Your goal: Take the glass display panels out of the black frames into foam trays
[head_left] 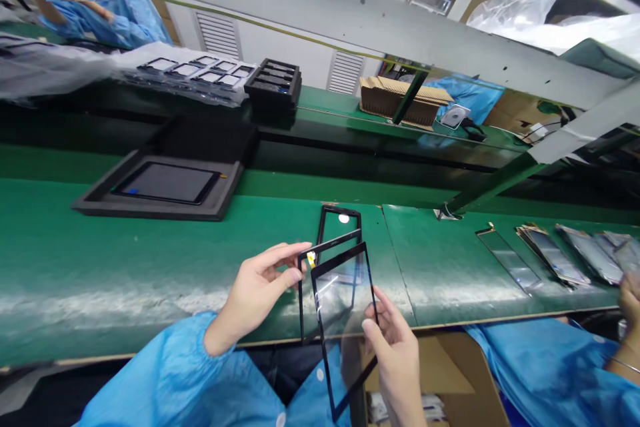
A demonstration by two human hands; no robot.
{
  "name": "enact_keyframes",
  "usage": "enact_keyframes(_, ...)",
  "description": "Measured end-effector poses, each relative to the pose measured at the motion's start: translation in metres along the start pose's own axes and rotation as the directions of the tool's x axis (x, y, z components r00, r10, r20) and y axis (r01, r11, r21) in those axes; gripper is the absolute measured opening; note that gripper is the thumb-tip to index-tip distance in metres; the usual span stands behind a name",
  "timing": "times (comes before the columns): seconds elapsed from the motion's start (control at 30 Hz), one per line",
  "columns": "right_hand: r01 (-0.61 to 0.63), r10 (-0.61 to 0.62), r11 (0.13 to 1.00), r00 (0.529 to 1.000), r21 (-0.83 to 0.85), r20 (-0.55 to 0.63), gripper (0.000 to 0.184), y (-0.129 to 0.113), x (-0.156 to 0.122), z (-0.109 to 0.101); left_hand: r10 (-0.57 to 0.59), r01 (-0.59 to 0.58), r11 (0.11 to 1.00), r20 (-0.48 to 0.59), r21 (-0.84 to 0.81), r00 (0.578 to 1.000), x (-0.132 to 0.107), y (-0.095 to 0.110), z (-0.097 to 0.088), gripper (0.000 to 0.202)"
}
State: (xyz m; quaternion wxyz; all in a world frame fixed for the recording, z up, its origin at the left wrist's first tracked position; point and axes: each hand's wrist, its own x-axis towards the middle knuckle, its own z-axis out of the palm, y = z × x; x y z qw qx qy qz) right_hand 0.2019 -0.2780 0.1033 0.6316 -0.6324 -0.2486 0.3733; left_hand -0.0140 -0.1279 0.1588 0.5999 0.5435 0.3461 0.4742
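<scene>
Front panel (345,307) and rear panel (301,300) overlap in both hands above green workbench (100,280)

Both panels are clear glass with black frames, and they are held up at a slight tilt just above the bench's near edge, with the front one partly covering the other. The left hand (255,297) is curled, its fingertips (295,250) pinching the upper left corner of the rear panel next to a small yellow tag (311,258). The right hand (393,367) pinches the right edge of the front panel between its thumb (373,337) and fingers, which are mostly hidden behind the glass. A blue sleeve (160,373) covers the left forearm.

Beyond the hands, a third black-framed panel (340,227) lies on the bench, just past the raised pair. To the left, a black foam tray (160,190) holds a dark panel (167,181). Well off to the right, a loose row of panels (553,255) lies near a co-worker's hand (630,300) and blue sleeve (550,360). A cardboard box (440,373) sits below the bench edge, and stacked black trays (273,83) stand on the far bench.
</scene>
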Motion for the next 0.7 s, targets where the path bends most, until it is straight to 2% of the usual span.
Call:
enact_keyframes(0.17, 0.018, -0.018, 0.999, 1.0, -0.026, -0.001, 0.061, 0.0, -0.002, 0.001, -0.002, 0.002, 0.999, 0.002, 0.037, 1.0, -0.003, 0.001, 0.002, 0.031)
enact_keyframes(0.37, 0.035, -0.034, 0.998, 0.999, -0.057, 0.013, 0.063, -0.002, -0.006, 0.004, -0.129, 0.138, 0.978, 0.066, -0.156, 0.989, -0.005, -0.001, 0.007, 0.038)
enact_keyframes(0.53, 0.057, -0.06, 0.992, 0.998, -0.114, -0.026, 0.06, -0.005, -0.011, 0.008, -0.193, 0.203, 0.956, 0.07, -0.214, 0.979, -0.006, -0.008, 0.007, 0.041)
enact_keyframes(0.7, 0.004, -0.007, 0.994, 1.0, -0.109, -0.026, 0.055, -0.009, -0.016, 0.014, -0.218, 0.227, 0.938, 0.064, -0.263, 0.974, -0.011, -0.014, 0.006, 0.04)
